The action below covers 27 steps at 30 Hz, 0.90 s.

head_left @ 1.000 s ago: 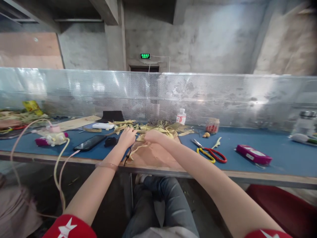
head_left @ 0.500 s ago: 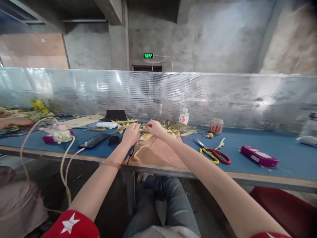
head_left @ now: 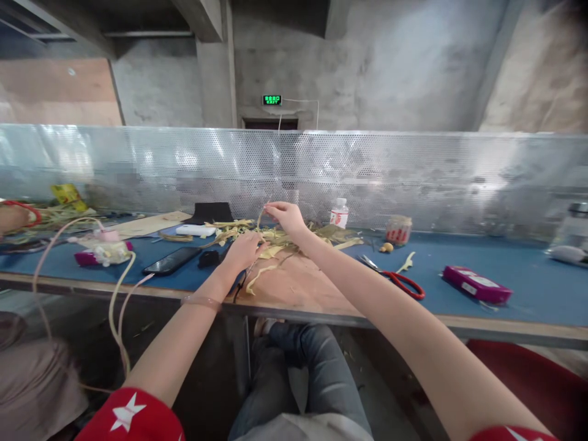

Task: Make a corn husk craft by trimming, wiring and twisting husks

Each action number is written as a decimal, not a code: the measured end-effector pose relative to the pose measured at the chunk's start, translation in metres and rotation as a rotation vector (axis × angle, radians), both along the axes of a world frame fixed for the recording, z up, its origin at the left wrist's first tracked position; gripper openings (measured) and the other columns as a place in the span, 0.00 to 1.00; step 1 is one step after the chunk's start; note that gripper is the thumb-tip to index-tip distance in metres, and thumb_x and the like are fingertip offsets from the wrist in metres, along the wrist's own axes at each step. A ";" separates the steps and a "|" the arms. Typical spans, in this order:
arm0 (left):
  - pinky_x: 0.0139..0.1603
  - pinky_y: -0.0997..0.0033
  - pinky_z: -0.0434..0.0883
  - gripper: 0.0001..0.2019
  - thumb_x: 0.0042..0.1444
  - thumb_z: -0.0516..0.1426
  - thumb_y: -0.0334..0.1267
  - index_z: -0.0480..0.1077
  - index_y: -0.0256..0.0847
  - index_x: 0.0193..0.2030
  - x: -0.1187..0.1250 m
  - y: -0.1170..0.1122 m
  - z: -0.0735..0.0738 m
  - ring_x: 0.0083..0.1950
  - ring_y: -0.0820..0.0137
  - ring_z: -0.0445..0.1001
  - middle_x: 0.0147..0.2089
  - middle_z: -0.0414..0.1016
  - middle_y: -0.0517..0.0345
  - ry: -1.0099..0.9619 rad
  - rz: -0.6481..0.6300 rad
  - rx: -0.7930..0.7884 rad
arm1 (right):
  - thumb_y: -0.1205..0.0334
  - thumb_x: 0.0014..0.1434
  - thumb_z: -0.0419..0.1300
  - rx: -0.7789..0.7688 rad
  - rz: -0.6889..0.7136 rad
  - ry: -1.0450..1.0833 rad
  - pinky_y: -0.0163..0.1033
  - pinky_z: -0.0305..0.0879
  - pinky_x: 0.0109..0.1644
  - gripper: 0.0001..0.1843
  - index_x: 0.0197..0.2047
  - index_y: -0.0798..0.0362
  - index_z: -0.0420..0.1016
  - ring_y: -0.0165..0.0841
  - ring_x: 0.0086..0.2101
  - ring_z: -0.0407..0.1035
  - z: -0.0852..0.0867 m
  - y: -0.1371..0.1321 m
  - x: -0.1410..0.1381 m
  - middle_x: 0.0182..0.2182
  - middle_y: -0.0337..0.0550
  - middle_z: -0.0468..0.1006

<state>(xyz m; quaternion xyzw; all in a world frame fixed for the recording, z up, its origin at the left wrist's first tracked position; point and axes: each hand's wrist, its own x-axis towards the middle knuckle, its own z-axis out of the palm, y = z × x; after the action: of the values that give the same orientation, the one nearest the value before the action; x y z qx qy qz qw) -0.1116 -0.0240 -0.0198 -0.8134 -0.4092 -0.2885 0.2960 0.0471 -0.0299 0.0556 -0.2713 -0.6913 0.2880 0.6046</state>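
Observation:
My right hand is raised above a heap of pale yellow leaf strips, its fingertips pinched on a thin strip that hangs down toward the pile. Lower and nearer, my left hand rests with fingers curled on the strips at the edge of a brown paper sheet. What the left fingers hold, if anything, is hidden.
On the blue table lie red-and-yellow scissors, a magenta case, a black phone, a white power bank, a small bottle and a jar. A perforated metal screen backs the table. Another person's hand works at far left.
My right hand rose from the pile and moved back, drawing a thin strip upward. My left hand stayed on the strips, shifting slightly right.

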 end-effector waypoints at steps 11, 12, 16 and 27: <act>0.47 0.64 0.64 0.17 0.62 0.40 0.37 0.68 0.35 0.38 -0.002 -0.002 0.000 0.42 0.63 0.70 0.37 0.73 0.48 -0.050 0.026 0.041 | 0.64 0.51 0.57 0.107 -0.080 0.086 0.29 0.63 0.28 0.06 0.30 0.57 0.73 0.24 0.25 0.66 0.038 -0.009 0.020 0.24 0.37 0.74; 0.47 0.63 0.64 0.17 0.62 0.40 0.37 0.68 0.36 0.38 -0.003 -0.002 0.000 0.42 0.63 0.70 0.36 0.73 0.48 -0.055 0.030 0.030 | 0.65 0.52 0.57 0.123 -0.102 0.067 0.29 0.63 0.28 0.05 0.30 0.57 0.73 0.24 0.25 0.65 0.039 -0.009 0.023 0.23 0.37 0.73; 0.44 0.64 0.64 0.17 0.62 0.40 0.39 0.68 0.37 0.36 -0.002 -0.003 0.001 0.40 0.63 0.70 0.34 0.73 0.49 -0.065 0.054 -0.019 | 0.65 0.52 0.56 0.166 -0.171 -0.008 0.31 0.63 0.30 0.05 0.29 0.57 0.71 0.24 0.24 0.64 0.041 -0.008 0.034 0.23 0.36 0.72; 0.28 0.71 0.62 0.18 0.61 0.42 0.45 0.66 0.37 0.44 0.002 -0.009 -0.001 0.30 0.63 0.74 0.26 0.74 0.51 -0.051 0.278 -0.128 | 0.67 0.54 0.54 0.074 -0.181 0.106 0.30 0.62 0.28 0.04 0.30 0.57 0.68 0.23 0.23 0.64 0.051 -0.012 0.056 0.21 0.36 0.70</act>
<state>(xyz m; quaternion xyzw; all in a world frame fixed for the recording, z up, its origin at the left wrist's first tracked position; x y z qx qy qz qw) -0.1093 -0.0334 -0.0207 -0.7585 -0.5430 -0.2385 0.2701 0.1035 -0.0418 0.1066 -0.2944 -0.6413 0.2203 0.6735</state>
